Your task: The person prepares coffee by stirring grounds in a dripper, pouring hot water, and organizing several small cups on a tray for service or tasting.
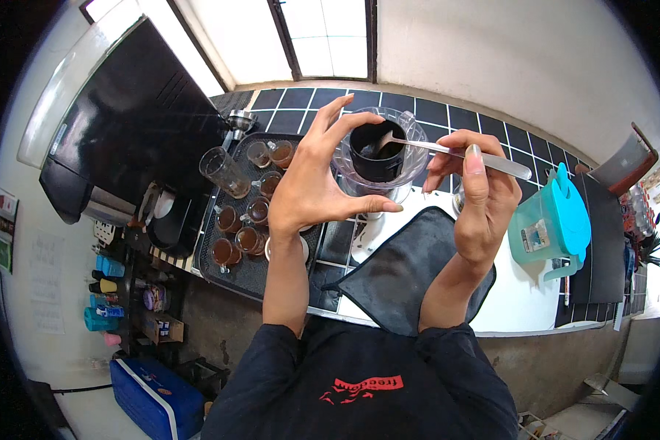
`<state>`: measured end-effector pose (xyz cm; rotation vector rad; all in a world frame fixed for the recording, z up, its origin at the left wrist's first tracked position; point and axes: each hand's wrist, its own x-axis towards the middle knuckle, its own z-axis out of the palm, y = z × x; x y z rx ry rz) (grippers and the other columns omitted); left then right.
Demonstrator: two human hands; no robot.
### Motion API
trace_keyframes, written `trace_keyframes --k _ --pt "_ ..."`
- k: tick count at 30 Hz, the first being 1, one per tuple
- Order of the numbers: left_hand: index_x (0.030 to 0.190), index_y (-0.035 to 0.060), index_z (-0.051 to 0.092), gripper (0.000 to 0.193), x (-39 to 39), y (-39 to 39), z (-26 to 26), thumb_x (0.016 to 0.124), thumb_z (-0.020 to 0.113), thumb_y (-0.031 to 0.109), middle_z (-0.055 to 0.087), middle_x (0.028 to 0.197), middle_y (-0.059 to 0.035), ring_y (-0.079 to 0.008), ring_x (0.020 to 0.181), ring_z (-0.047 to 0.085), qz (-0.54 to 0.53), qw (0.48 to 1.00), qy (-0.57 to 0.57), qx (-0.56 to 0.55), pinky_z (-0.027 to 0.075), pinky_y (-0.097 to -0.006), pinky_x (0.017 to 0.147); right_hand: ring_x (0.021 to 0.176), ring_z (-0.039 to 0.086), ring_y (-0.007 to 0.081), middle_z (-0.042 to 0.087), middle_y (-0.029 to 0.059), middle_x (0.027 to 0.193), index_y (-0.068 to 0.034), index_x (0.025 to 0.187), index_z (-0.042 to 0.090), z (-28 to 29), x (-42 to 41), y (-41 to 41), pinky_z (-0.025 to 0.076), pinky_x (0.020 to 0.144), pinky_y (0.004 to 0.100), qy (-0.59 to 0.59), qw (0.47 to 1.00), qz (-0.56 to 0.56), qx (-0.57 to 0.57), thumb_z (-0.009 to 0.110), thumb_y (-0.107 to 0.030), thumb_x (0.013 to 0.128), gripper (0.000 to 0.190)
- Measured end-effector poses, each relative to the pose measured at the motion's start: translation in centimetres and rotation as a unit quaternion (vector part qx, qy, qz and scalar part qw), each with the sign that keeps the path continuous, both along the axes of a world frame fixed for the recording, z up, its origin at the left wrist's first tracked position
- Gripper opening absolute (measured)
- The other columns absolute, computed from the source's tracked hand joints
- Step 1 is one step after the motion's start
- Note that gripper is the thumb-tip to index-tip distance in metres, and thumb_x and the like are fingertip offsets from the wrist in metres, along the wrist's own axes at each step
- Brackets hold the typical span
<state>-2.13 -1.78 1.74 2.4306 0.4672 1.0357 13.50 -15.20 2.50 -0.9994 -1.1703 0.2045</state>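
Note:
My right hand grips a metal spoon by its handle, and the spoon's bowl dips inside a black cup. The cup sits within a clear plastic coffee dripper that has a side handle. My left hand is spread wide at the left of both. Its index fingertip lies at the cup's rim, while the thumb sticks out apart in front of the dripper. What stands under the dripper is mostly hidden. A dark cloth lies in front, between my forearms.
At left, a black tray holds several small glass mugs of brown liquid. A tall glass leans by a black espresso machine; a portafilter lies behind. To the right stands a turquoise lidded pitcher beside a black box.

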Motion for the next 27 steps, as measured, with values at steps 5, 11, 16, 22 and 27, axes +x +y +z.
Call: trace_keyframes --k 5,11,16,22,27 --pt "0.12 0.0085 0.066 0.088 1.0 0.8 -2.1 0.044 0.096 0.04 0.051 0.138 -0.0223 -0.0377 0.126 0.053 -0.016 0.999 -0.043 0.004 0.044 -0.0485 0.104 0.063 0.063 0.0163 0.064 0.013 0.077 0.007 0.106 0.061 -0.3 0.0 0.3 0.051 0.058 0.0281 0.005 1.0 0.003 0.001 0.043 -0.02 0.103 0.032" --pt "0.114 0.0082 0.069 0.074 2.0 1.4 -2.6 0.048 0.096 0.026 0.062 0.125 -0.0161 -0.0278 0.114 0.062 -0.023 0.992 -0.124 -0.011 0.051 -0.0395 0.098 0.068 0.062 0.0118 0.063 0.0089 0.08 0.005 0.107 0.062 -0.5 0.5 0.6 0.049 0.06 0.0229 0.033 0.998 0.042 0.015 0.048 -0.016 0.103 0.026" --pt "0.111 0.0114 0.073 0.069 2.1 1.8 -1.8 0.049 0.095 0.031 0.063 0.12 -0.0152 -0.0297 0.112 0.064 -0.013 0.99 -0.142 0.011 0.053 -0.0416 0.095 0.066 0.062 0.0126 0.064 0.0094 0.079 0.003 0.109 0.061 -0.7 0.3 1.4 0.05 0.059 0.0233 0.028 0.998 0.032 0.05 0.049 -0.019 0.104 0.025" --pt "0.114 0.0105 0.073 0.075 1.9 1.9 0.8 0.045 0.098 0.027 0.061 0.125 -0.0156 -0.0268 0.113 0.063 -0.017 0.985 -0.157 0.073 0.053 -0.0392 0.096 0.065 0.064 0.0152 0.065 0.0122 0.081 0.005 0.115 0.058 -0.3 0.2 1.8 0.054 0.057 0.0263 0.016 0.989 0.013 0.147 0.05 -0.02 0.103 0.029" --pt "0.115 0.0118 0.073 0.073 1.9 2.3 1.6 0.048 0.097 0.029 0.061 0.126 -0.0162 -0.0276 0.112 0.064 -0.022 0.983 -0.165 0.08 0.056 -0.0405 0.094 0.066 0.066 0.0166 0.065 0.0147 0.091 0.005 0.125 0.054 -0.3 0.4 1.6 0.054 0.057 0.0256 0.002 0.988 -0.008 0.155 0.058 -0.023 0.099 0.038"
